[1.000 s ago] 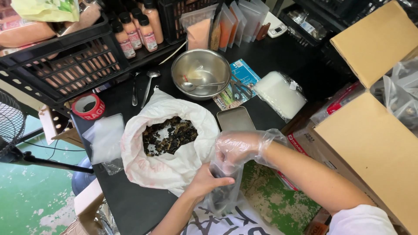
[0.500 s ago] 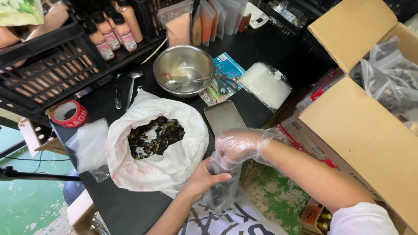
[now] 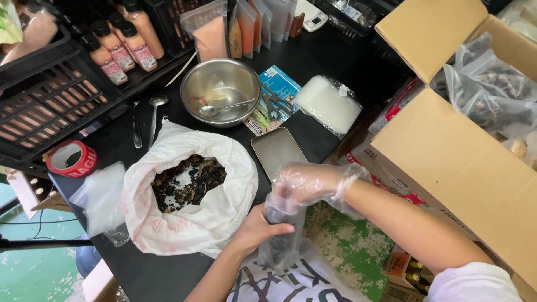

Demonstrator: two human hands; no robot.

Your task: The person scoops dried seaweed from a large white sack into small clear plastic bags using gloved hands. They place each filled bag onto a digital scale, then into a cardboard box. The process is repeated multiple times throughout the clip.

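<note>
While the bare left hand (image 3: 258,228) grips a clear pouch (image 3: 281,240) upright, the gloved right hand (image 3: 305,183) reaches into its mouth — beside a white sack (image 3: 193,218) of dark dried pieces (image 3: 187,182).

Bare left hand (image 3: 258,228), loose clear plastic glove on right hand (image 3: 306,183), short white sleeve (image 3: 475,284)

A black worktop (image 3: 313,67) fills the middle. The floor (image 3: 22,268) at the lower left is green and worn. Black plastic crates (image 3: 45,100) stand at the upper left. Big brown cardboard boxes (image 3: 464,162) sit on the right. Daylight is bright.
</note>
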